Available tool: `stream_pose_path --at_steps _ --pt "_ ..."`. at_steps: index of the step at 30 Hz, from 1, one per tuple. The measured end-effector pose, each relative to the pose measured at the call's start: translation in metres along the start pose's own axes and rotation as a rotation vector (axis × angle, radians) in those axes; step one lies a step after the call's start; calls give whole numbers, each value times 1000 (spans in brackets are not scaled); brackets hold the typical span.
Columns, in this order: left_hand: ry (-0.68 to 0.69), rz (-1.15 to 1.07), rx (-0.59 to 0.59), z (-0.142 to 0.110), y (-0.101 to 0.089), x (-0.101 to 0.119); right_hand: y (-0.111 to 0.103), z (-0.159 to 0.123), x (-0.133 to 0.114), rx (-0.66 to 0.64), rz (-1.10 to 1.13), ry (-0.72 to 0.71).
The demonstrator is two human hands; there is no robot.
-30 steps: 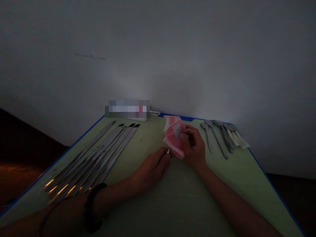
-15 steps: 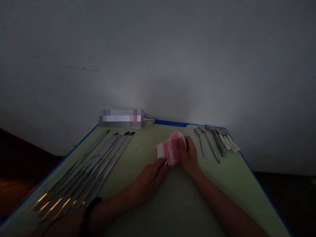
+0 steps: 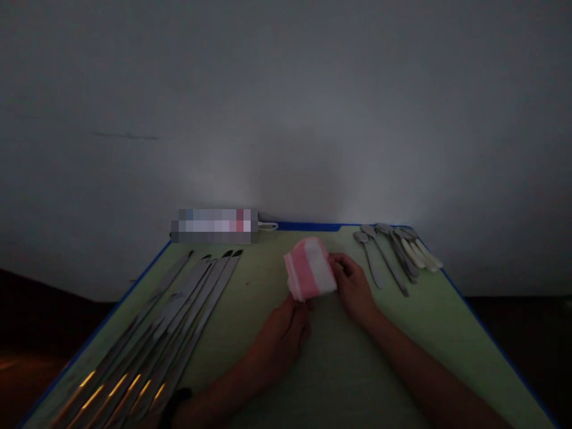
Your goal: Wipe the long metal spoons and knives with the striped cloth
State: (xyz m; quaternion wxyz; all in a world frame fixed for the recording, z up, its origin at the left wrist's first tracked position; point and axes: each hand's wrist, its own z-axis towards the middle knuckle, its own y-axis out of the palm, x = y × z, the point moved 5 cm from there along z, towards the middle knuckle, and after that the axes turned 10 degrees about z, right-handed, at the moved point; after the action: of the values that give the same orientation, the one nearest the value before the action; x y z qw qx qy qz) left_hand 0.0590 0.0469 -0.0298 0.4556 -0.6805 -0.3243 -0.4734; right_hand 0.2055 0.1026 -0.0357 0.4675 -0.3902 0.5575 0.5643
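A pink-and-white striped cloth (image 3: 308, 268) is held over the middle of the table, spread so its broad stripes face me. My right hand (image 3: 353, 283) pinches the right edge of the cloth between thumb and fingers. Just below the cloth's lower left corner, my left hand (image 3: 286, 328) is closed, its fingertips meeting the fabric. The thin metal utensil seen at those fingertips a moment ago is now hidden by cloth and fingers; its kind cannot be made out.
Several long table knives (image 3: 179, 322) lie side by side on the left of the green, blue-edged table (image 3: 330, 375). Several spoons (image 3: 386, 262) lie at the back right, beside white-handled cutlery (image 3: 422, 255). A blurred-out box (image 3: 214, 226) sits by the wall (image 3: 286, 107).
The cloth has gone from folded round at my right fingers to spread flatter toward me. My right hand has shifted slightly right and down. The view has tilted a little.
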Motion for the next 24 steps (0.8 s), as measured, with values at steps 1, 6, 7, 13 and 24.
stream_pose_path --at_steps 1,6,7,13,24 --pt "-10 2 -17 1 2 0 1 -2 -2 -23 -39 -11" --pt "-39 68 -54 1 -1 0 3 -5 -4 -100 -3 15" --pt "-38 88 -56 0 -3 0 4 -5 -4 -115 27 29" --pt "-3 217 -108 -4 -6 -3 -1 -5 2 -87 114 68" --pt "51 235 -155 -11 -4 -2 2 1 18 -266 526 350"
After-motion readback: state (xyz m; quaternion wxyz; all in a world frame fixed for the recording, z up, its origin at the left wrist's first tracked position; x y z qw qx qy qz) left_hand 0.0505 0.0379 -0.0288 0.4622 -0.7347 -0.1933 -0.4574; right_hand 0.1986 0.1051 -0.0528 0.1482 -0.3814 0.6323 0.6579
